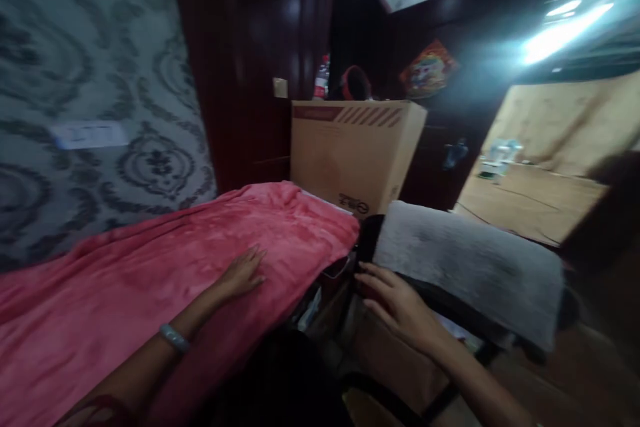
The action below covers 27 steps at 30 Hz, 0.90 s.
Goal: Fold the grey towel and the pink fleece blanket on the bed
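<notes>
My left hand (243, 273) lies flat, fingers spread, on a pink fleece blanket (150, 280) that covers a bed along the left. A pale bracelet sits on that wrist. My right hand (397, 303) reaches out with its fingers apart beside the near edge of a grey fuzzy cushion (470, 267) on a dark chair. It holds nothing. Whether the fingertips touch the cushion or the chair frame is unclear in the blur.
A large cardboard box (353, 153) stands past the bed's end, with a bottle (321, 80) and a red object behind it. Dark wood panelling and a door are at the back. Patterned grey wallpaper is on the left. A wooden table (530, 200) is at the right.
</notes>
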{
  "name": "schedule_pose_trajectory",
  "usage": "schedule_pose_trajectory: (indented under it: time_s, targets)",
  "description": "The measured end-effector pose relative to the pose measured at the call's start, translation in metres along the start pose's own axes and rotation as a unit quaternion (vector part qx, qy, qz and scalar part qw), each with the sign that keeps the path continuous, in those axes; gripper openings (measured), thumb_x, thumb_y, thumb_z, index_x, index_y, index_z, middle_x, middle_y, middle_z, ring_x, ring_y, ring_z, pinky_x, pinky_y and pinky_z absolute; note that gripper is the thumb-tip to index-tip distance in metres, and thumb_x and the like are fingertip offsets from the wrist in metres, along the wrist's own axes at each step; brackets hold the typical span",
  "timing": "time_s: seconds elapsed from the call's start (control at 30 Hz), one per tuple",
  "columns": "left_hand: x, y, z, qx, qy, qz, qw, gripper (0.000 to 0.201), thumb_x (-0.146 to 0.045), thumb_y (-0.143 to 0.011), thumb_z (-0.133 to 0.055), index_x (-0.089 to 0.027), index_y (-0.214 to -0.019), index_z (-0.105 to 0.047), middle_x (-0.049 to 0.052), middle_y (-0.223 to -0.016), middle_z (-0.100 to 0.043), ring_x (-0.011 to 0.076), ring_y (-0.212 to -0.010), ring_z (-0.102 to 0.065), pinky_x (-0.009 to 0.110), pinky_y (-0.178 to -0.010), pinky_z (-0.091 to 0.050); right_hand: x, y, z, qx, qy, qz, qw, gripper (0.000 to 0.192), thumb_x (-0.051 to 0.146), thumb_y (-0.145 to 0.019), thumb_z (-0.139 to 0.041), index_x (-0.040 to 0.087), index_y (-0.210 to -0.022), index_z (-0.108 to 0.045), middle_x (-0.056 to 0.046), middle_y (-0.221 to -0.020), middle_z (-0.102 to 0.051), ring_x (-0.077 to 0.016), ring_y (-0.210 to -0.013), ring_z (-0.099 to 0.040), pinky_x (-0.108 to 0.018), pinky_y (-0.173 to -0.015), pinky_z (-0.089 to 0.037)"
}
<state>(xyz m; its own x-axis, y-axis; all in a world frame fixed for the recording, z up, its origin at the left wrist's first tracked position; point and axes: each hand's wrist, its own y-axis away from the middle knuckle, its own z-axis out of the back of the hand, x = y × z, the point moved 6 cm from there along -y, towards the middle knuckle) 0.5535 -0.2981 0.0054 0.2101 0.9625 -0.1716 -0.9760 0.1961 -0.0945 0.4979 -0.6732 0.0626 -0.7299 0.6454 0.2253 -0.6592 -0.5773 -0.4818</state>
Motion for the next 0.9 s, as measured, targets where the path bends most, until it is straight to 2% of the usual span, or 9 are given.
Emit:
schedule_pose_trajectory:
  time_s: [0.1, 0.23, 0.3, 0.4, 0.5, 0.6, 0.8, 0.87, 0.9]
  targets:
    - [0.055, 0.065, 0.006, 0.011, -0.016, 0.108, 0.994, 0.071, -0.041, -0.088, -0.052, -0.013, -0.153, -0.043, 0.02, -0.16, -0.037, 0.0369, -0.149, -0.033, 0.056, -0.12, -0.028, 0.03, -0.035, -0.075, 0.1, -0.069, 0.022, 0.992, 0.049, 0.023, -0.094, -0.052, 0.024, -0.143, -0.057, -0.012, -0.152, -0.049, -0.0263, -0.136, -0.051, -0.046, -0.112, -0.046]
    - [0.111, 0.15, 0.018, 0.015, -0.068, 0.263, 0.962, 0.068, -0.042, -0.092, -0.046, -0.013, -0.154, -0.042, 0.02, -0.162, -0.032, 0.0399, -0.151, -0.027, 0.063, -0.119, -0.025, 0.075, -0.1, -0.139, 0.156, -0.118, 0.059, 0.979, 0.055, 0.021, -0.091, -0.055, 0.018, -0.146, -0.054, -0.015, -0.153, -0.047, -0.0275, -0.14, -0.047, -0.046, -0.115, -0.041]
    - [0.126, 0.189, 0.023, 0.027, -0.101, 0.32, 0.942, 0.067, -0.042, -0.095, -0.044, -0.013, -0.155, -0.04, 0.02, -0.163, -0.029, 0.039, -0.152, -0.025, 0.063, -0.119, -0.023, 0.099, -0.132, -0.165, 0.162, -0.125, 0.089, 0.975, 0.056, 0.023, -0.091, -0.056, 0.016, -0.147, -0.053, -0.017, -0.154, -0.046, -0.0281, -0.141, -0.045, -0.046, -0.117, -0.038]
    - [0.133, 0.232, 0.025, 0.024, -0.109, 0.367, 0.924, 0.065, -0.042, -0.096, -0.043, -0.015, -0.155, -0.04, 0.019, -0.164, -0.026, 0.0377, -0.153, -0.021, 0.063, -0.12, -0.02, 0.128, -0.168, -0.207, 0.165, -0.112, 0.114, 0.973, 0.058, 0.029, -0.094, -0.053, 0.018, -0.151, -0.047, -0.015, -0.156, -0.043, -0.0285, -0.145, -0.039, -0.049, -0.121, -0.031]
    - [0.13, 0.25, 0.021, -0.005, -0.097, 0.371, 0.924, 0.062, -0.042, -0.097, -0.044, -0.019, -0.155, -0.041, 0.017, -0.165, -0.025, 0.0369, -0.154, -0.019, 0.063, -0.121, -0.016, 0.137, -0.183, -0.247, 0.188, -0.067, 0.095, 0.975, 0.058, 0.037, -0.1, -0.046, 0.024, -0.156, -0.04, -0.011, -0.16, -0.037, -0.0295, -0.15, -0.029, -0.055, -0.121, -0.025]
    - [0.128, 0.253, 0.013, -0.018, -0.089, 0.37, 0.925, 0.062, -0.042, -0.097, -0.046, -0.021, -0.155, -0.041, 0.017, -0.165, -0.024, 0.0378, -0.154, -0.018, 0.065, -0.121, -0.016, 0.128, -0.181, -0.276, 0.215, -0.017, 0.082, 0.973, 0.058, 0.045, -0.102, -0.039, 0.026, -0.156, -0.039, -0.009, -0.163, -0.033, -0.03, -0.151, -0.026, -0.057, -0.121, -0.023]
    - [0.122, 0.26, 0.003, -0.039, -0.038, 0.352, 0.934, 0.063, -0.043, -0.095, -0.051, -0.025, -0.154, -0.041, 0.015, -0.166, -0.023, 0.0382, -0.154, -0.016, 0.067, -0.121, -0.015, 0.1, -0.169, -0.304, 0.148, 0.001, 0.118, 0.982, 0.06, 0.049, -0.099, -0.035, 0.024, -0.151, -0.048, -0.008, -0.159, -0.04, -0.0288, -0.148, -0.034, -0.055, -0.119, -0.029]
    - [0.127, 0.262, 0.006, -0.041, -0.007, 0.335, 0.941, 0.063, -0.043, -0.092, -0.055, -0.025, -0.152, -0.045, 0.015, -0.165, -0.028, 0.0386, -0.153, -0.022, 0.066, -0.12, -0.02, 0.093, -0.167, -0.312, 0.13, -0.005, 0.127, 0.983, 0.062, 0.053, -0.098, -0.034, 0.023, -0.15, -0.05, -0.008, -0.157, -0.043, -0.0301, -0.147, -0.037, -0.056, -0.118, -0.032]
    - [0.132, 0.263, 0.011, -0.051, 0.013, 0.323, 0.945, 0.06, -0.041, -0.092, -0.056, -0.025, -0.149, -0.05, 0.015, -0.162, -0.036, 0.0373, -0.15, -0.03, 0.063, -0.119, -0.026, 0.09, -0.166, -0.315, 0.123, -0.007, 0.13, 0.984, 0.063, 0.055, -0.097, -0.033, 0.023, -0.149, -0.051, -0.008, -0.157, -0.043, -0.0306, -0.146, -0.038, -0.056, -0.117, -0.033]
